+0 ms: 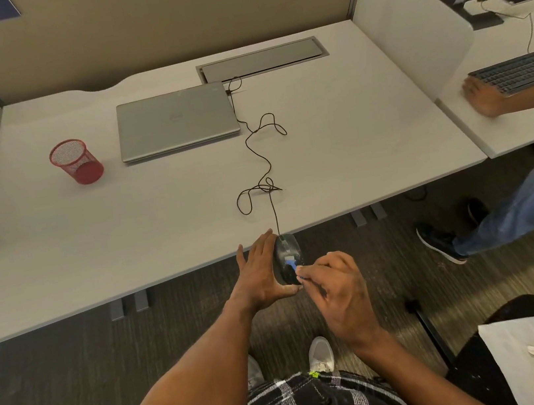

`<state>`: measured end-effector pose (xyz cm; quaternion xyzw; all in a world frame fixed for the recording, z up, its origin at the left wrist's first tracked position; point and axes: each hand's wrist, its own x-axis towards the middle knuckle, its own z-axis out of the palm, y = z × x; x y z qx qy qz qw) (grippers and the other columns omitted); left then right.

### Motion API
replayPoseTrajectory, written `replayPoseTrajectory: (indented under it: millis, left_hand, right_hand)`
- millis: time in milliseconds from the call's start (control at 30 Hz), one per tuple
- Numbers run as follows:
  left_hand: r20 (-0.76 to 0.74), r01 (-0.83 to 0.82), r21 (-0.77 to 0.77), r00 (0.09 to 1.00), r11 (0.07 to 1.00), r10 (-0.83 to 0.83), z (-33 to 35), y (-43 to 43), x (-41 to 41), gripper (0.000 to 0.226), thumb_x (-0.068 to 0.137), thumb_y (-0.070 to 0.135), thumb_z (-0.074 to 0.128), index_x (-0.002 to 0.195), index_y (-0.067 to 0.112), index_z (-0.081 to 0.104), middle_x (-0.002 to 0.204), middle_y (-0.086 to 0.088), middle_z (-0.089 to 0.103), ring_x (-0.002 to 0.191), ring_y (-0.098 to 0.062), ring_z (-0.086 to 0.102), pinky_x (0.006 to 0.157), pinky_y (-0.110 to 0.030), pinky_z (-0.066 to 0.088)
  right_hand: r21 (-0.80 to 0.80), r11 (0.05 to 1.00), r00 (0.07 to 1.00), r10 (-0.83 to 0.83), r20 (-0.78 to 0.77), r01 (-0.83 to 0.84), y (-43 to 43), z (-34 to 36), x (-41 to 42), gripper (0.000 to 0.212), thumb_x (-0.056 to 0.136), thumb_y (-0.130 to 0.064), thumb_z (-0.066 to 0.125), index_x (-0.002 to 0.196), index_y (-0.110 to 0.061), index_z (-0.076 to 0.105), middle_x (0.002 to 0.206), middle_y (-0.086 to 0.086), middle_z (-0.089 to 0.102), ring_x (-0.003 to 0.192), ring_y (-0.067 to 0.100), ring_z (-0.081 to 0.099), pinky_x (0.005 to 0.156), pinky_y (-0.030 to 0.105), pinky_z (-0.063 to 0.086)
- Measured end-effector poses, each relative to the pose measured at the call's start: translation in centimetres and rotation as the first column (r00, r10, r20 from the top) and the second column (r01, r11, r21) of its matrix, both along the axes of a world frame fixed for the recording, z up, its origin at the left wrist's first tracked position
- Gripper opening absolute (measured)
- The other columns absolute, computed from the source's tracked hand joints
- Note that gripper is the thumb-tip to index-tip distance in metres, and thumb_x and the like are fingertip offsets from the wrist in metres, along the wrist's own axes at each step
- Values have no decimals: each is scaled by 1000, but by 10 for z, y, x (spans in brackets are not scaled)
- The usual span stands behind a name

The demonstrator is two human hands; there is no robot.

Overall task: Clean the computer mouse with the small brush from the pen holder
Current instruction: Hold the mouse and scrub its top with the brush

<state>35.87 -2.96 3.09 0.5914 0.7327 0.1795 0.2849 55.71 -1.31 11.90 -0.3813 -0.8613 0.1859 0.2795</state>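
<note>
Past desk [188, 196] edge, left hand [259, 273] holds mouse [286, 251]; right hand [338, 292] apparently pinches brush [291, 264].

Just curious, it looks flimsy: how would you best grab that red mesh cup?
Probably round the side wall of the red mesh cup, coming from the near side: it stands upright and round, the laptop well clear to its right.

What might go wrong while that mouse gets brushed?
The mouse is held past the desk edge over the floor; if the left hand slips, it may drop. Its tangled cord runs to the laptop, so a pull might tug that.
</note>
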Motion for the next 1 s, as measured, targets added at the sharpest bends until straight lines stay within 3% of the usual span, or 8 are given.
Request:
replayPoseTrajectory:
  millis: [67,200,400,567,667,833,1000]
  left_hand:
    - [-5,5,-10,1000,1000,-5,0,0,-1,131,69,76,78,164,25,5,174,1,8,161,-18,4,126,-58,-15]
    - [-3,2,-12,1000,1000,-2,0,-1,0,130,70,73,80,165,25,4,174,0,6,161,-19,0,126,-59,-13]
    - [-9,6,-5,1000,1000,-6,0,1,1,131,69,72,81,165,25,5,175,1,3,161,-18,-6,127,-59,-12]
    - [-18,25,-17,1000,1000,-26,-3,-4,3,132,70,71,81,165,25,2,175,1,0,161,-17,-9,127,-59,-11]
    - [-13,27,-24,1000,999,-27,-5,-7,6,132,69,72,81,165,25,4,175,2,1,161,-17,-8,127,-58,-11]
    - [-4,27,-30,1000,999,-27,-7,-9,8,131,68,72,80,165,25,5,175,2,1,161,-18,-7,127,-60,-11]
    - [-17,48,-48,999,998,-49,-7,-11,5,131,68,72,80,165,26,3,174,3,0,161,-18,-8,126,-60,-14]
  right_hand:
    - [-71,997,1000,20,-15,-21,-3,-1,0,19,89,-20,75,108,-21,74,94,-9,67,96,4,53,94,27,46]
    - [-175,980,992,-104,-74,90,4,2,-4,18,89,-23,74,107,-24,75,97,-14,64,100,6,52,87,10,39]
    - [-152,979,990,-142,-13,138,15,2,-2,20,89,-21,75,109,-23,75,98,-6,69,100,11,55,85,21,47]
    - [-281,952,986,-146,-77,119,18,1,-8,18,91,-29,72,110,-27,74,103,-9,69,105,9,56,85,13,45]
    - [-243,954,978,-196,-68,174,29,1,-10,20,90,-23,74,111,-22,75,104,-4,70,106,14,57,87,23,50]
    - [-202,974,995,-91,48,99,33,-6,-6,20,90,-21,76,110,-20,75,102,-3,71,105,15,57,88,26,49]
    - [-331,940,992,-108,-70,79,34,-6,-4,15,93,-32,69,107,-29,73,99,-12,69,99,6,59,81,24,52]
